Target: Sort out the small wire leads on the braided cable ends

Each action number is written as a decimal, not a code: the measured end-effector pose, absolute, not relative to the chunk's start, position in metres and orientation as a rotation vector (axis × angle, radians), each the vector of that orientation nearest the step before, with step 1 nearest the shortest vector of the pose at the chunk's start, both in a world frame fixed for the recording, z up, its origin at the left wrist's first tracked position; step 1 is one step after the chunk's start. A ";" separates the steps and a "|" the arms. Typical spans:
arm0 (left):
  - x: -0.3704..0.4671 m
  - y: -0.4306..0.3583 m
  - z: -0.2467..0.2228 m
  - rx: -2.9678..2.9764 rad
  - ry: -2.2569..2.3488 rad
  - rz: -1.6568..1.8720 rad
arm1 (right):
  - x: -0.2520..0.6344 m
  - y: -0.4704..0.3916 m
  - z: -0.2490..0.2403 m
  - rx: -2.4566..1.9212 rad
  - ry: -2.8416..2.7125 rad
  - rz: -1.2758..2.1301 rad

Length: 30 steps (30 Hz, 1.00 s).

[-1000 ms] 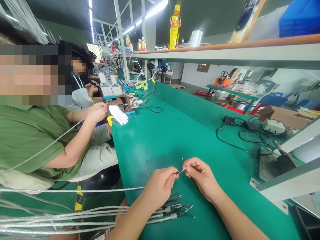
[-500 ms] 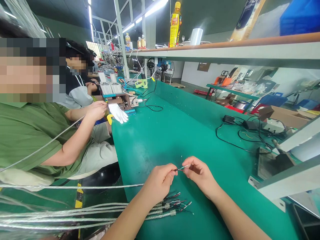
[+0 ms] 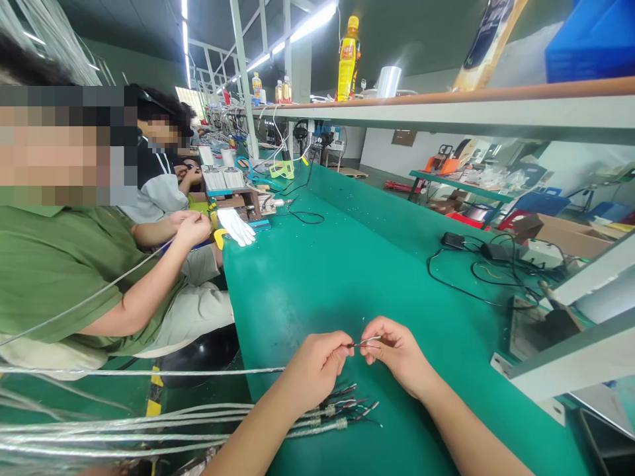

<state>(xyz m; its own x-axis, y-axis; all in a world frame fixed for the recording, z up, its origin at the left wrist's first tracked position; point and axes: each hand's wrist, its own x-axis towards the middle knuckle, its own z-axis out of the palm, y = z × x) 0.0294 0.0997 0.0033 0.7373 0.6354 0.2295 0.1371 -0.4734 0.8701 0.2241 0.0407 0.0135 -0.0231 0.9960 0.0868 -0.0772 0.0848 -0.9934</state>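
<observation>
Over the green bench (image 3: 292, 284) | left hand (image 3: 317, 367) pinching cable end (image 3: 352, 345) | right hand (image 3: 401, 356) loosely curled at thin wires (image 3: 366, 343), grip unclear

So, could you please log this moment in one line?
left hand: pinching thin red and white wires; right hand: at their free ends; nearby: slender silvery cables on flat green tabletop

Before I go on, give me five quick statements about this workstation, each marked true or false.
1. The left hand pinches thin wires. True.
2. The glove beside the machine is black. False: it is white.
3. The yellow bottle stands on the shelf. True.
4. The cable bundle lies right of the right hand. False: it passes beneath the left forearm.
5. A black adapter lies on the bench. True.
</observation>
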 end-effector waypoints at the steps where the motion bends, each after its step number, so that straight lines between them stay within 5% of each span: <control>1: 0.029 0.099 0.003 2.009 0.593 0.673 | 0.224 0.041 0.013 -1.078 -1.204 1.179; 19: 0.027 0.096 0.007 2.043 0.561 0.663 | 0.201 0.035 0.016 -0.880 -0.944 1.390; 30: 0.030 0.100 0.002 2.029 0.613 0.669 | 0.215 0.040 0.014 -0.954 -1.264 1.059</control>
<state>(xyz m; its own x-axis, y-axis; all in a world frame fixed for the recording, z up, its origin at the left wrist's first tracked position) 0.0296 0.0996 0.0024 0.7321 0.6440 0.2220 0.1653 -0.4841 0.8593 0.2147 0.0401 0.0135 0.0052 0.9664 0.2569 -0.0839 0.2564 -0.9629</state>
